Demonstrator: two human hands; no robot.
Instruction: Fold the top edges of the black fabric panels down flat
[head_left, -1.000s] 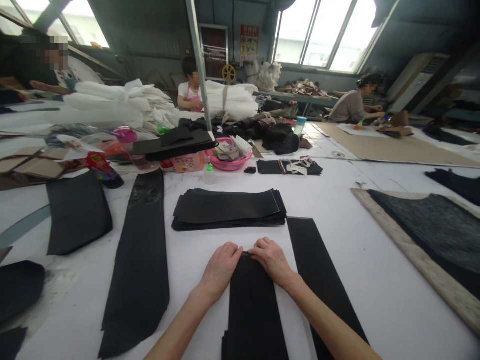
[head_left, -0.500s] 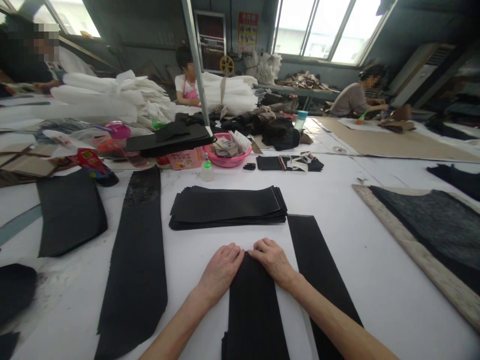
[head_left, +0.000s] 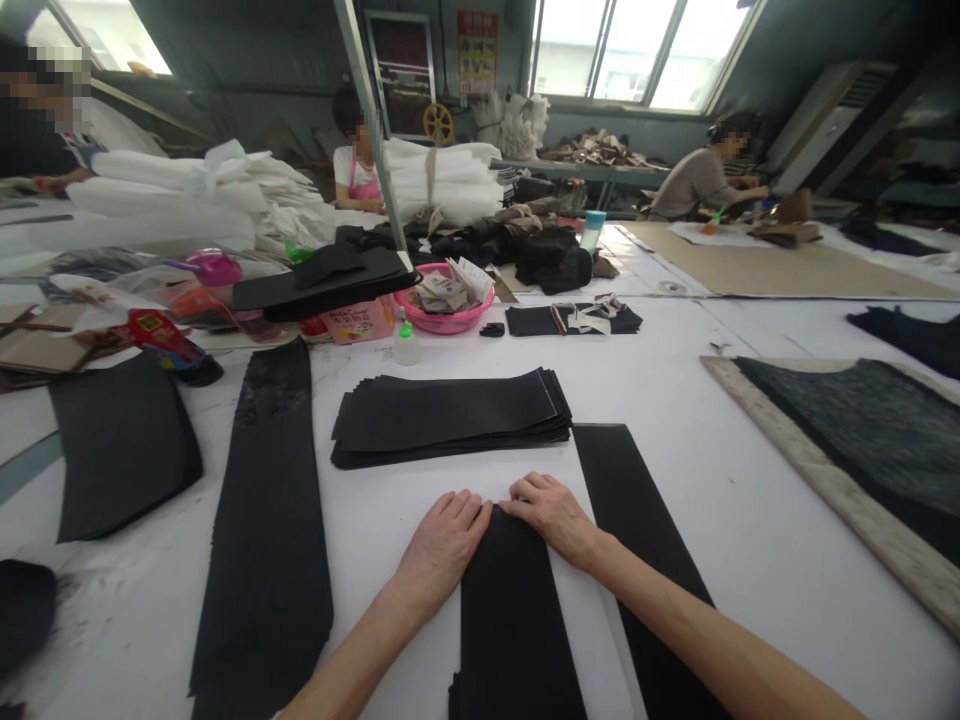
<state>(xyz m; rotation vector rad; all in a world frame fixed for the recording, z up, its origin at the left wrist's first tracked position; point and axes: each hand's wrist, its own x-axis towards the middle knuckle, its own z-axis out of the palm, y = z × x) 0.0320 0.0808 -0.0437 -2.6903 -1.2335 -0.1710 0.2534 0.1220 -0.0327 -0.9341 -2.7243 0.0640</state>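
Both hands meet at the far end of a long black strip [head_left: 514,620] lying on the white table [head_left: 750,520]. My left hand [head_left: 448,535] is closed on its left corner, thumb and fingers together. At the right corner, my right hand [head_left: 551,515] pinches the edge with its fingers bent. The fingertips hide part of that end. Just beyond the hands lies a stack of black pieces [head_left: 450,415]. Another black strip [head_left: 645,550] runs along under the right forearm.
A wide black strip [head_left: 266,540] and a black piece [head_left: 124,445] lie at the left. Farther back are a pink basket [head_left: 446,318], a small bottle [head_left: 406,345] and a slanted metal pole [head_left: 375,130]. Dark grey fabric [head_left: 862,430] is at the right. Three people sit behind.
The whole view has shifted slightly, with background objects now farther left. Both hands remain at the strip's far end, the fingers almost unchanged.
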